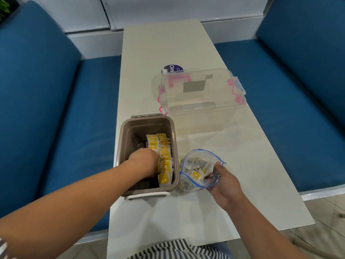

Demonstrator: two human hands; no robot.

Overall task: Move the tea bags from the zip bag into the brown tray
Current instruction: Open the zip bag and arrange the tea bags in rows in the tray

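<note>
Your right hand point(224, 181) grips the lower edge of the zip bag point(199, 171), fingers curled around the clear plastic at its mouth, with the thumb on top. The bag lies on the white table point(214, 212) just to the right of the brown tray point(147, 156), its blue-edged opening spread wide and tilted towards you. Inside it you can see a loose heap of tea bags point(196, 173), white sachets with yellow tags and tangled strings.

Your left hand point(144, 159) reaches down into the tray, knuckles up and fingers bent out of sight among the sachets; whether it pinches one or only presses against them cannot be told. Along the tray's right wall a row of yellow-tagged tea bags point(164, 159) stands on edge, packed from the near end towards the far end. The tray's left half shows bare dark floor. The tray has a white handle on its near side.

Further off, a clear plastic storage box point(201, 94) with pink latches sits on the table, well apart from the tray. Behind it lies a round purple-labelled tub point(172, 69). Blue upholstered benches point(56, 109) flank the table on both sides.
</note>
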